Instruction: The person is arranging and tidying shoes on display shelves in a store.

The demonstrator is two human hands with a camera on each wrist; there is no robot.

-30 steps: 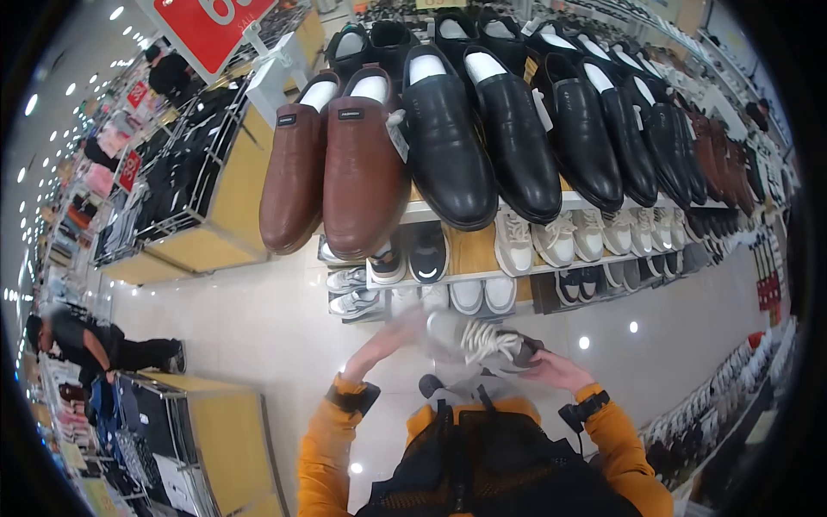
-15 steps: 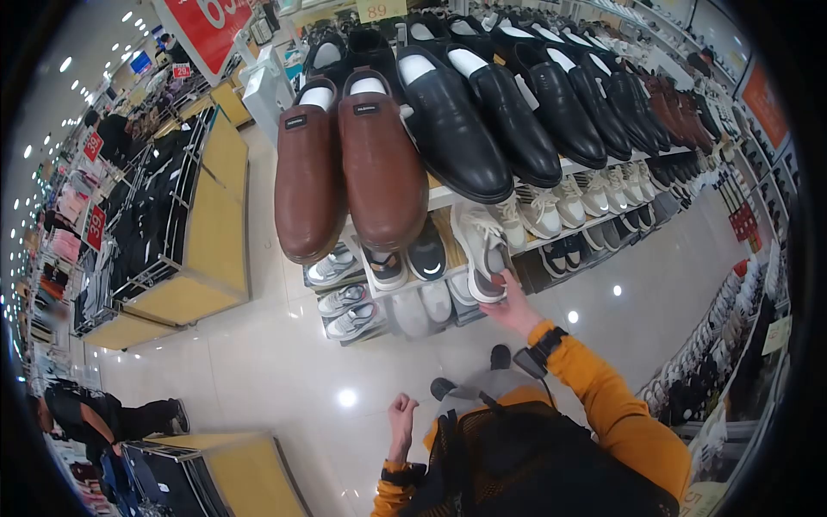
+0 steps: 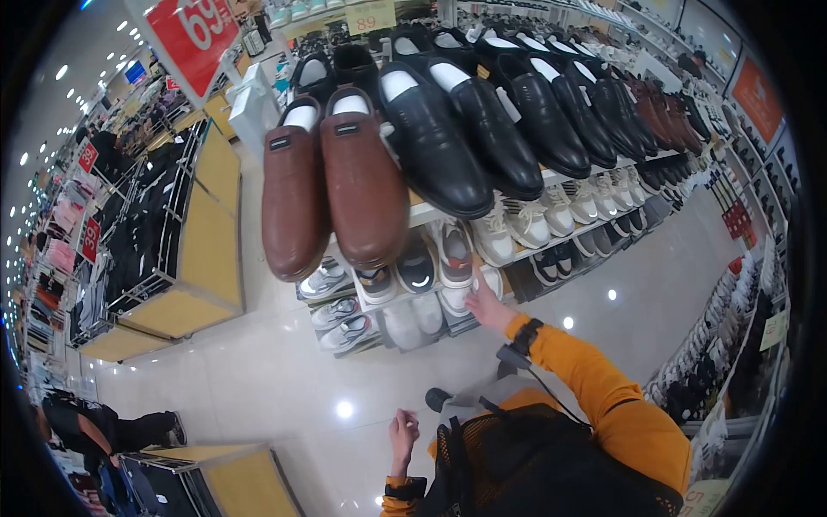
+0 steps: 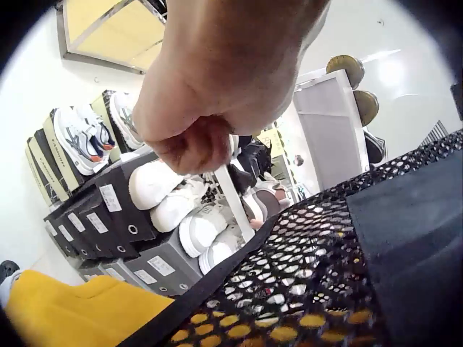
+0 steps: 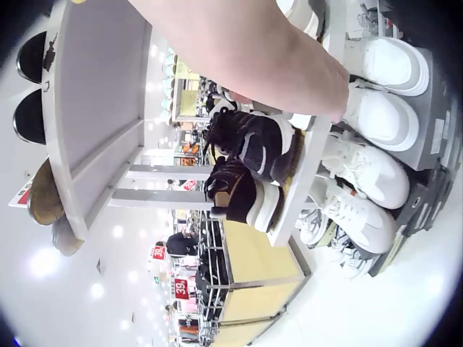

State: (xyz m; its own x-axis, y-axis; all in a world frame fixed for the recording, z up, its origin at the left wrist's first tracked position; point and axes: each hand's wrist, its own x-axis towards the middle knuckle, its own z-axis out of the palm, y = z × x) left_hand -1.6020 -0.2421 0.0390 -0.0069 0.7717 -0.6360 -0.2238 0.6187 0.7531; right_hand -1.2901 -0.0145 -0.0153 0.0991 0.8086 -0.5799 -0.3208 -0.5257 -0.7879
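Observation:
On the middle shelf, a grey and reddish-brown sneaker [image 3: 454, 252] stands beside a dark sneaker [image 3: 415, 265]. My right hand [image 3: 491, 310] is at the shelf's front edge, with a finger extended up towards that sneaker's near end. The right wrist view shows the back of this hand [image 5: 268, 69] over the shelf edge, its fingers mostly hidden. Low in front of my body, my left hand [image 3: 402, 438] hangs with fingers loosely curled and nothing in them. The left wrist view has the same hand [image 4: 210, 94] above the mesh bag.
Brown slip-on shoes [image 3: 366, 185] and black leather shoes [image 3: 439, 146] line the top shelf, jutting out above the right hand. White sneakers [image 5: 369, 173] sit on boxes lower down. A clothing rack [image 3: 164, 241] stands left, with a person [image 3: 86, 422] nearer below it.
Both hands were at a laced sneaker in front of my body; then the right hand alone carried it to the shelf. A sneaker now stands there, and the left hand has dropped lower.

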